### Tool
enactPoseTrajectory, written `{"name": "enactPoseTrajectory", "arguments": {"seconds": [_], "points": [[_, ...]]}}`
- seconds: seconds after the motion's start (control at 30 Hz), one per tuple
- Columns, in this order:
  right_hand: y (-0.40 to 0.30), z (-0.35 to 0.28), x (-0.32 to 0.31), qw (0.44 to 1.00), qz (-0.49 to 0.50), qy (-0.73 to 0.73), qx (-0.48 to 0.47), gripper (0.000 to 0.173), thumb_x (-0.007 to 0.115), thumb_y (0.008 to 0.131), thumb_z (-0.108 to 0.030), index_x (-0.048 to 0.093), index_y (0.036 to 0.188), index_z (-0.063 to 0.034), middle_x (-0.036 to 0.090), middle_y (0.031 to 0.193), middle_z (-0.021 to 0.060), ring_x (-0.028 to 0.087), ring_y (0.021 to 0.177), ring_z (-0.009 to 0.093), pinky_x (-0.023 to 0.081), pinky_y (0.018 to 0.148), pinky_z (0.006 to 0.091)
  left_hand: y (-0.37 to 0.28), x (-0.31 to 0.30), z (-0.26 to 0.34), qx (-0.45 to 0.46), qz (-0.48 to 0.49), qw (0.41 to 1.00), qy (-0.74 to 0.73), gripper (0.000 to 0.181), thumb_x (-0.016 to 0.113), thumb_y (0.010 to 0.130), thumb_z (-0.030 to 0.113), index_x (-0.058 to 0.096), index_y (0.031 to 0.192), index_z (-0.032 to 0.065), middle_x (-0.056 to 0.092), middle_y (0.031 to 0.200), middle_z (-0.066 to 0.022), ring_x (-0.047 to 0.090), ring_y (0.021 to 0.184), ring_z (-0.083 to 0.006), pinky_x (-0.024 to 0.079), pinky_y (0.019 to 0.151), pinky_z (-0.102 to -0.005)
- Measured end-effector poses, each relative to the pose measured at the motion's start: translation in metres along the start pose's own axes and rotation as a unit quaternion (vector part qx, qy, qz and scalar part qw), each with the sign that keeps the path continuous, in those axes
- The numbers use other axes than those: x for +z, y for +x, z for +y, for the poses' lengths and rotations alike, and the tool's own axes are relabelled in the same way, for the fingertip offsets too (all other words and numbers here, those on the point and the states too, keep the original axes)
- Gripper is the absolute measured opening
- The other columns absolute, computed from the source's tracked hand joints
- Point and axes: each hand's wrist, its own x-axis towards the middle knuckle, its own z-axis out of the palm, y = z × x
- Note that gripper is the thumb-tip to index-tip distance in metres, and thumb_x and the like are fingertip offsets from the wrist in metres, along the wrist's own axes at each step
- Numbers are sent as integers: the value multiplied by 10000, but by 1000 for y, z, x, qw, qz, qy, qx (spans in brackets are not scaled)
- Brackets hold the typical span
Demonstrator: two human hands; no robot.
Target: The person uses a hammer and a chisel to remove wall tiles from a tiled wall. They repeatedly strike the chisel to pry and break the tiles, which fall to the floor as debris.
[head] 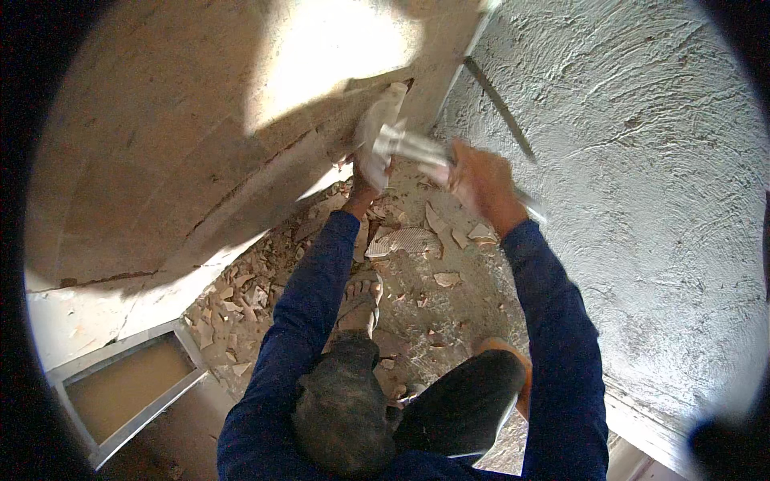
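Note:
My right hand (481,180) grips a hammer (415,147) by its handle, and the handle's end sticks out behind the wrist. The hammer is blurred, with its head at a pale, blurred tool (376,123) by the wall. My left hand (364,180) is closed around the lower part of this tool. The hammer-side blur and the tool partly hide the left fingers, and the tool's exact kind cannot be made out. Next to it is the tiled wall (198,150), with a broken, cracked edge running along its lower part.
Broken tile pieces (240,294) and rubble cover the floor along the wall. A ridged tile shard (409,242) lies below my hands. Rough grey plaster (631,198) forms the wall on the right. At lower left is a metal-framed panel (129,385). My foot (361,300) stands among the debris.

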Motion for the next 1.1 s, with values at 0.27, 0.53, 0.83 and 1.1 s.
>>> {"name": "enactPoseTrajectory", "arguments": {"seconds": [0.27, 0.53, 0.83, 1.1], "points": [[-63, -41, 40, 926, 176, 94, -321, 448, 640, 820, -576, 572, 807, -134, 596, 712, 58, 625, 607, 252, 488, 520, 371, 8, -3, 22, -265, -82, 961, -13, 418, 656, 889, 370, 644, 904, -48, 669, 802, -201, 655, 707, -331, 495, 670, -455], [9, 14, 15, 999, 12, -34, 22, 600, 544, 881, -638, 625, 948, -48, 675, 735, 215, 687, 704, 379, 538, 590, 476, 7, 9, -10, 110, 28, 988, 103, 350, 659, 872, 225, 603, 1148, 17, 660, 915, -202, 650, 880, -345, 513, 751, -448], [-38, -29, 16, 878, 85, 280, -380, 353, 730, 785, -418, 526, 766, -131, 552, 726, 65, 612, 619, 301, 484, 508, 389, 8, -1, 5, -245, -104, 962, -58, 405, 658, 898, 343, 638, 969, -55, 682, 829, -206, 666, 799, -403, 522, 752, -466], [-22, -10, 34, 981, 100, 110, -121, 568, 692, 796, -619, 624, 913, -68, 645, 684, 115, 654, 579, 280, 536, 534, 395, 13, 2, 10, -203, -79, 975, -26, 358, 632, 902, 353, 627, 988, 5, 632, 899, -169, 614, 748, -301, 492, 684, -419]]}}
